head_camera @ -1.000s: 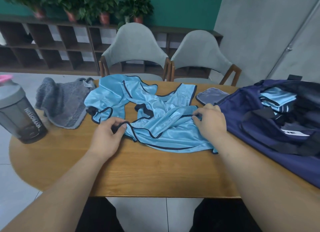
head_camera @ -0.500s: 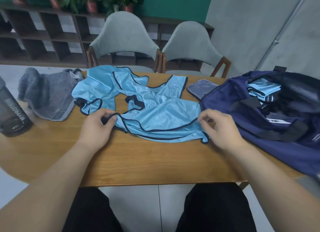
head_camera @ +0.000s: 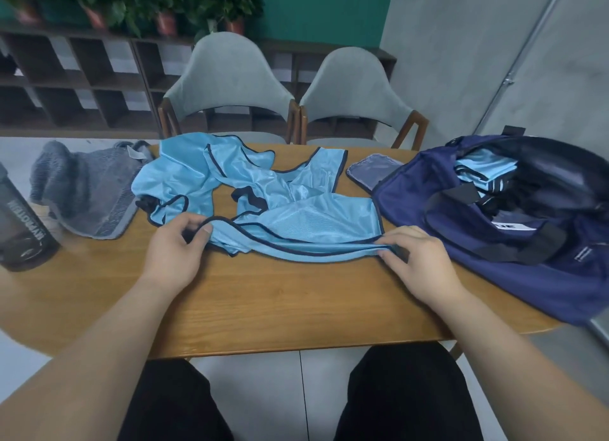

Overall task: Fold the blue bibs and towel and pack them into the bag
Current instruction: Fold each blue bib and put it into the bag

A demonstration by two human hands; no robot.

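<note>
An oval light-brown wooden table (head_camera: 280, 302) is filling the middle of the head view, standing on pale grey floor tiles (head_camera: 253, 381). Two grey upholstered chairs (head_camera: 227, 78) are standing side by side at its far edge. A dark wooden cubby shelf (head_camera: 82, 78) is running along the upper left, carrying a blurred row of potted green plants (head_camera: 164, 2) against a teal wall (head_camera: 316, 8). A grey wall (head_camera: 461, 45) is taking up the upper right.

One crumpled grey terry towel (head_camera: 82, 190) is lying at the left of the table. One dark translucent shaker bottle (head_camera: 23, 229) is standing just beside it at the left frame edge. One flat grey-blue rounded panel (head_camera: 372, 172) is lying right of centre, its right end going behind the bag. The light blue mesh bibs with navy trim (head_camera: 296, 216) are lying overlapped in a loose pile at the centre; how many I cannot tell.

One navy blue fabric duffel bag (head_camera: 494, 243) is sitting open at the right of the table. A stack of folded light blue bibs (head_camera: 481, 173) is lying inside its opening, beside dark contents too dim to make out.

The left hand (head_camera: 174, 246) is pinching the front bib's trimmed near edge between thumb and curled fingers, left of centre. The right hand (head_camera: 415, 259) is pinching that edge's right end, just beside the bag, and the edge is stretching between both hands.
</note>
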